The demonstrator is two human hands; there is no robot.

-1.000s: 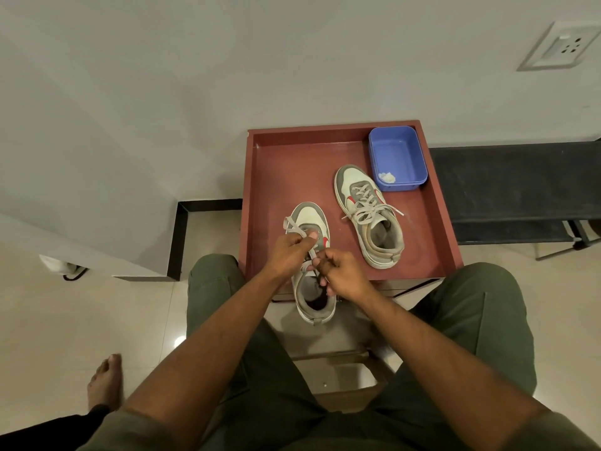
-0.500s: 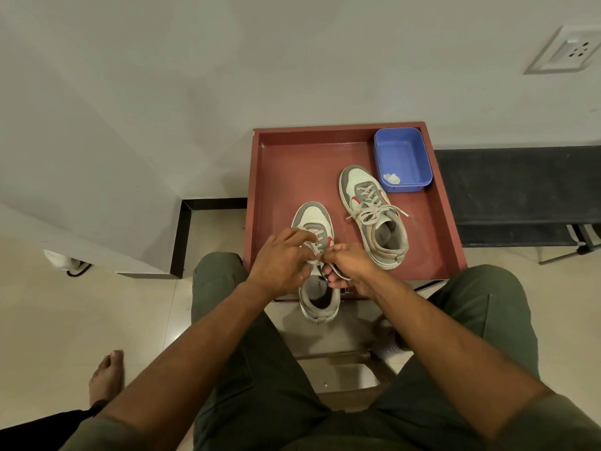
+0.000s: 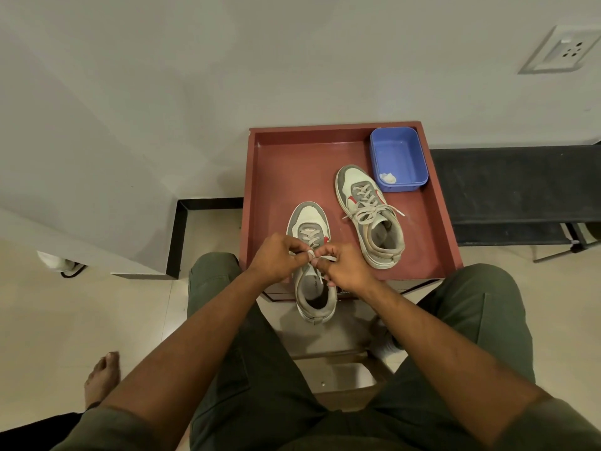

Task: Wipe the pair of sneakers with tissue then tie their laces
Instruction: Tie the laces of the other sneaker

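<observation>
Two grey and white sneakers sit on a red-brown tray table (image 3: 283, 170). The left sneaker (image 3: 310, 219) overhangs the table's front edge, heel toward me. My left hand (image 3: 276, 258) and my right hand (image 3: 344, 266) meet over its tongue, each pinching a part of its lace (image 3: 320, 257). The right sneaker (image 3: 369, 216) lies further back with its lace tied in a bow. A crumpled white tissue (image 3: 388, 178) lies in a blue plastic tub (image 3: 398, 148) at the table's back right corner.
A white wall rises behind the table, with a socket plate (image 3: 559, 50) at upper right. A dark bench (image 3: 517, 183) stands to the right. My knees in green trousers flank the table. A bare foot (image 3: 102, 377) rests on the tiled floor at lower left.
My hands have drawn together over the left sneaker's tongue. The lace loop once held out to the left of the shoe is now gathered between my fingertips.
</observation>
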